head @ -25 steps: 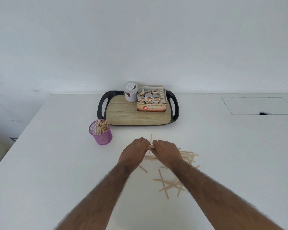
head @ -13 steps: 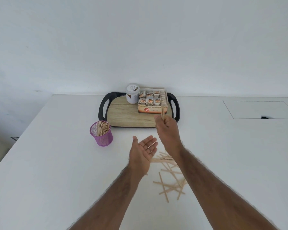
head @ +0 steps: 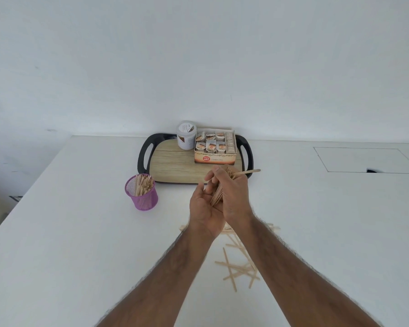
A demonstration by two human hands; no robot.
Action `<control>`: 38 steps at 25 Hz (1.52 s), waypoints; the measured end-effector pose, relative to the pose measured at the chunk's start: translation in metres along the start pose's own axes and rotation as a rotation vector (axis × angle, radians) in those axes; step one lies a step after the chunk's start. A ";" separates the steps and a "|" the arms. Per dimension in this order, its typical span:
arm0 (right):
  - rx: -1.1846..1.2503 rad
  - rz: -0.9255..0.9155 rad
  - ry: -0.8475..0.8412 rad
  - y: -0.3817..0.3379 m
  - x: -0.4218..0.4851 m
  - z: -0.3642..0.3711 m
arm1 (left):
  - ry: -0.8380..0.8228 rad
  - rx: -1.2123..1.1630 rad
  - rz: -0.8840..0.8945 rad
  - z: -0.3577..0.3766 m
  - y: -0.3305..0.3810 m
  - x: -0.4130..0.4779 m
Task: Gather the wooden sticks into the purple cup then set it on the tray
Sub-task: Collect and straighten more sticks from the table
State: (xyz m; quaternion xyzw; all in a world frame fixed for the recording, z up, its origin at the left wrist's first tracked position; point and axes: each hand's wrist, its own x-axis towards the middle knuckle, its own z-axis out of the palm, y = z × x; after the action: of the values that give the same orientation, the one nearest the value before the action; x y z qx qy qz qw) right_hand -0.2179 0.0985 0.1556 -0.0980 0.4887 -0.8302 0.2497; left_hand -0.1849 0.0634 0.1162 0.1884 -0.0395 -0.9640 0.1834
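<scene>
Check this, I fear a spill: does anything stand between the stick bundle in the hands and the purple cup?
Nothing visible does. The right hand grips the stick bundle, the left hand against its lower end; the purple cup stands to their left across bare table. The tray lies farther back, off that line.
</scene>
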 end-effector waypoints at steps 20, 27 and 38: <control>-0.600 -0.180 0.047 0.014 -0.003 -0.017 | 0.119 0.532 0.015 -0.006 0.007 0.002; -0.587 -0.134 -0.066 0.010 -0.003 -0.028 | 0.201 0.796 0.156 -0.006 0.017 -0.007; -0.969 -0.284 -0.017 -0.012 0.000 -0.030 | 0.239 0.986 0.264 0.003 0.019 -0.015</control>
State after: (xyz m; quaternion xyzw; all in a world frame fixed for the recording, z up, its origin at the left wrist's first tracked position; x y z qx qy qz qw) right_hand -0.2341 0.1267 0.1509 -0.2747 0.7977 -0.5330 0.0641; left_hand -0.1670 0.0515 0.1267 0.3543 -0.4910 -0.7713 0.1961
